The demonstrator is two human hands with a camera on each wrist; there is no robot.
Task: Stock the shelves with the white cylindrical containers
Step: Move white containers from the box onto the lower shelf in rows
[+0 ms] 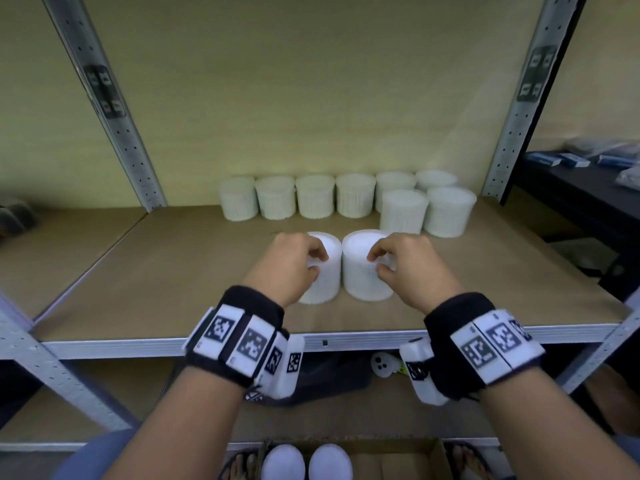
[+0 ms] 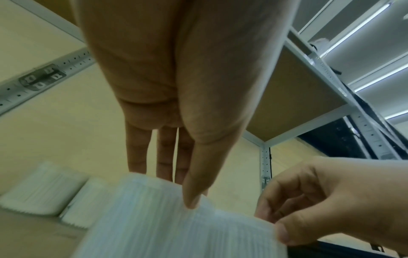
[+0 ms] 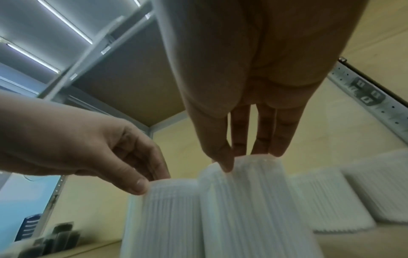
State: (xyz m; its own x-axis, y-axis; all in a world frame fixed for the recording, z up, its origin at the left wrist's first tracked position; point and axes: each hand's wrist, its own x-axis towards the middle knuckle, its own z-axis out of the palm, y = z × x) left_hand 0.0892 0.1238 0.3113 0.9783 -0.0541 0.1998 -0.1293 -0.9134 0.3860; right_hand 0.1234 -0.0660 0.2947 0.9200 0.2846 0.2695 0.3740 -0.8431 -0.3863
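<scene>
Two white ribbed cylindrical containers stand side by side near the front of the brown shelf board [image 1: 173, 271]. My left hand [image 1: 317, 262] grips the left container [image 1: 327, 282] by its top, thumb on the near rim and fingers curled over the lid. In the same way my right hand [image 1: 376, 263] grips the right container [image 1: 360, 278]. In the wrist views the left hand [image 2: 183, 190] and the right hand [image 3: 245, 158] each pinch a container's top rim. A row of several white containers [image 1: 315, 197] lines the back, with two more [image 1: 403, 211] in front at the right.
Grey perforated uprights [image 1: 104, 98] frame the bay on both sides. Bare board lies left of the held containers. Below, a cardboard box [image 1: 398, 459] holds two white containers [image 1: 282, 462]. A dark table with blue boxes [image 1: 571, 161] stands to the right.
</scene>
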